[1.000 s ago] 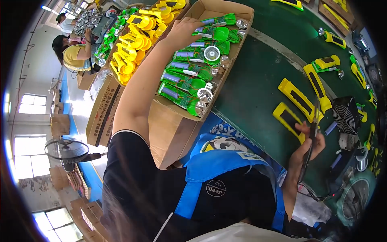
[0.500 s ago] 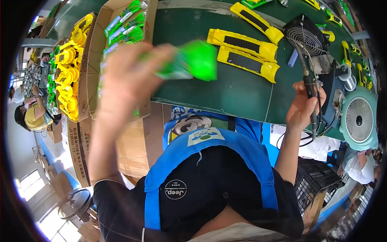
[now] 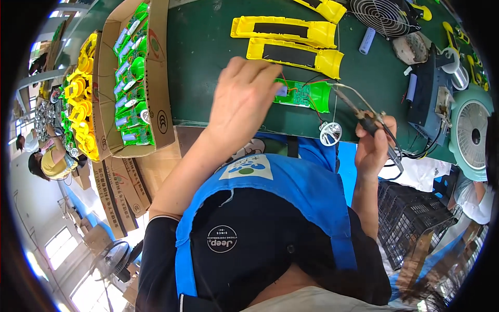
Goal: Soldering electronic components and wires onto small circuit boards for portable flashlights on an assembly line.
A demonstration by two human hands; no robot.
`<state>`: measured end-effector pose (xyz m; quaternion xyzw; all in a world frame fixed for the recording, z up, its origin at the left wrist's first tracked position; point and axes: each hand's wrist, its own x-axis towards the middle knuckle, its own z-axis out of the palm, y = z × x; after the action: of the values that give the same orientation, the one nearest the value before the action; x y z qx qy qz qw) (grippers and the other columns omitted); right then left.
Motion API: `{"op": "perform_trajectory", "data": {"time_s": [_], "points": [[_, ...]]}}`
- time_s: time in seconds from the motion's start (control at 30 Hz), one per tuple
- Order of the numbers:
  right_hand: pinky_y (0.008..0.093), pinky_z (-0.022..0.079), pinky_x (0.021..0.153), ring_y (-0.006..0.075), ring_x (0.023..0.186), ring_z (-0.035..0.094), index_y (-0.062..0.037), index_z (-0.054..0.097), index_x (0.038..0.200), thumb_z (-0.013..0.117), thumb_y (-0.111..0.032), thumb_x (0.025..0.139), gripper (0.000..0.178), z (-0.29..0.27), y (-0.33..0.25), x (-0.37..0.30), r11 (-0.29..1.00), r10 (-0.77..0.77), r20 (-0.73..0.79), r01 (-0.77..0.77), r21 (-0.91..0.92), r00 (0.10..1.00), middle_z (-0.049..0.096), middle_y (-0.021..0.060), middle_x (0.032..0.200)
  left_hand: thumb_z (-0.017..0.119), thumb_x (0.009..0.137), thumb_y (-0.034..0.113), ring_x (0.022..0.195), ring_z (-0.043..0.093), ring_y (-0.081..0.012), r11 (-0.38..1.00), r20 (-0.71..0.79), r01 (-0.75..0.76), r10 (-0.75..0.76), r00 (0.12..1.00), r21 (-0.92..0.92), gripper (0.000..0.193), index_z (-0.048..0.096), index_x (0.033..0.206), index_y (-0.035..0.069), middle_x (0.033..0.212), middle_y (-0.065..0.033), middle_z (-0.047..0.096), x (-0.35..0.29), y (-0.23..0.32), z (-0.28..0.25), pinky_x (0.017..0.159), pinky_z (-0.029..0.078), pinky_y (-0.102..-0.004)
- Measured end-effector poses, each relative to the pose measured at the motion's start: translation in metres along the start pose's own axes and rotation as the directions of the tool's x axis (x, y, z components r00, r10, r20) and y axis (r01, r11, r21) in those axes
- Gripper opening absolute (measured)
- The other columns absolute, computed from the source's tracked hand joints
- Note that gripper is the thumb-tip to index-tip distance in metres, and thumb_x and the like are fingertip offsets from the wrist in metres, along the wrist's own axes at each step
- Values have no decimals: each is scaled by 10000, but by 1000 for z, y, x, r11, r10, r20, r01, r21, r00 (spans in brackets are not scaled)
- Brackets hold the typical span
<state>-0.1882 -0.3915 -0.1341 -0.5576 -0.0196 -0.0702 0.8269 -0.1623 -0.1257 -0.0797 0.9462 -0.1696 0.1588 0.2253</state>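
A green plastic flashlight half-shell (image 3: 321,96) lies near the front edge of the bench, with a circuit board (image 3: 301,94), a battery (image 3: 282,91) and thin red and black wires in it. My left hand (image 3: 241,96) is closed over its left end, the fingertips hidden behind the knuckles. By a wire, a round silver reflector (image 3: 330,133) hangs from the shell at the bench edge. My right hand (image 3: 373,145) grips a soldering iron (image 3: 368,124) with a thin metal tube along it. The iron's tip is close to the shell's right end.
Beyond the shell lie yellow half-shells (image 3: 296,54) with black strips. A cardboard box (image 3: 162,78) of green assemblies stands at left, beside yellow parts (image 3: 83,104). To the right are a black fan (image 3: 382,15), loose batteries (image 3: 367,40), a blue soldering station (image 3: 429,109) and a pale green fan (image 3: 472,135).
My left hand has moved right from beside the box, bringing the green shell down before the yellow ones. My right hand has shifted slightly left, tilting the iron toward the shell.
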Motion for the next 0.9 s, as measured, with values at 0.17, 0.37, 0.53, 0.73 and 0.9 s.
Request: {"op": "perform_trajectory", "data": {"time_s": [0.17,0.37,0.53,0.73,0.9], "points": [[428,415,949,160,656,603,2,481,976,592,-219,857,275,3,1,1,985,53,1,-52,-165,999,608,114,757,694,747,33,707,584,-226,905,10,112,-118,993,-410,297,604,1027,-3,813,-84,677,9,5,25,657,481,-329],[539,172,1133,146,631,598,-16,486,941,584,-227,847,251,3,-3,-1,972,9,44,1,-236,999,602,75,657,666,797,6,542,515,-82,632,146,408,-424,894,-659,268,547,1037,14,724,-56,682,11,11,20,520,429,-233],[518,168,1144,159,605,552,-26,490,937,607,-277,833,295,7,-3,-2,970,30,0,-29,-240,1000,550,73,651,655,810,5,568,530,-87,596,220,380,-325,920,-707,82,598,870,4,753,-49,671,4,3,30,539,436,-230],[526,107,1156,139,590,555,-31,475,912,583,-302,859,297,9,-11,-9,944,24,66,-1,-329,998,562,69,623,672,756,0,773,545,-219,832,93,-7,71,993,-555,119,597,846,23,892,-77,592,2,-7,25,662,478,-312],[531,65,1155,129,632,613,-33,479,923,578,-241,872,236,8,-10,-14,921,49,105,-5,-388,993,621,73,636,670,681,-54,829,524,-269,927,135,-113,171,976,-359,187,548,793,34,947,-83,538,-1,0,13,703,463,-353]]}}
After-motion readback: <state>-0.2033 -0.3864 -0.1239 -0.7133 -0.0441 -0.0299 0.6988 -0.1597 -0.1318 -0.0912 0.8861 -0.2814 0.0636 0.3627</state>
